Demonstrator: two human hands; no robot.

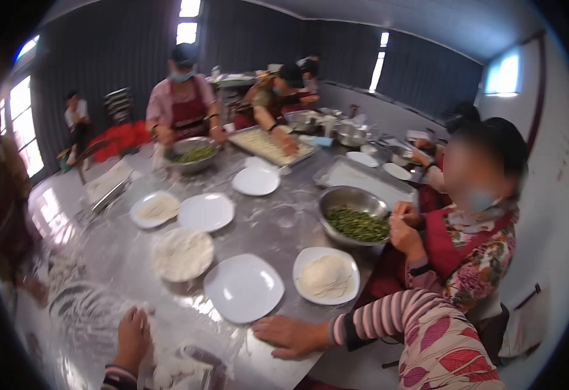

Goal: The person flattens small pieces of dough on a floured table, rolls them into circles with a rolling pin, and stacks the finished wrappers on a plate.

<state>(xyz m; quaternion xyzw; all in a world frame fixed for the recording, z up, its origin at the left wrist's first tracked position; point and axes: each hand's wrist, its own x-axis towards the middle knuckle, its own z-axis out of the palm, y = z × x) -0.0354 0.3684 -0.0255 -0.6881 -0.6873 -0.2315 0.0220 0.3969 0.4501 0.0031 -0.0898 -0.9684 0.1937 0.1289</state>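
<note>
My left hand [133,338] is at the floury near-left part of the metal table, fingers curled together; whatever they may hold is hidden. Several small pale dough pieces [167,374] lie in flour to its right. Beside them is a blurred, shiny cylindrical object [214,374]. My right hand [288,336] lies flat on the table's near edge with its fingers stretched out and nothing in it. Just above that hand is a white square plate [243,288] with nothing on it. A second plate [302,294] to its right bears a stack of round dough wrappers [327,274].
A bowl of flour [184,255] and more white plates [206,212] stand ahead. On the right, a co-worker's hands [407,227] are beside a steel bowl of chopped greens [356,224]. Across the table, other people work around a greens bowl [193,155] and a tray [268,144].
</note>
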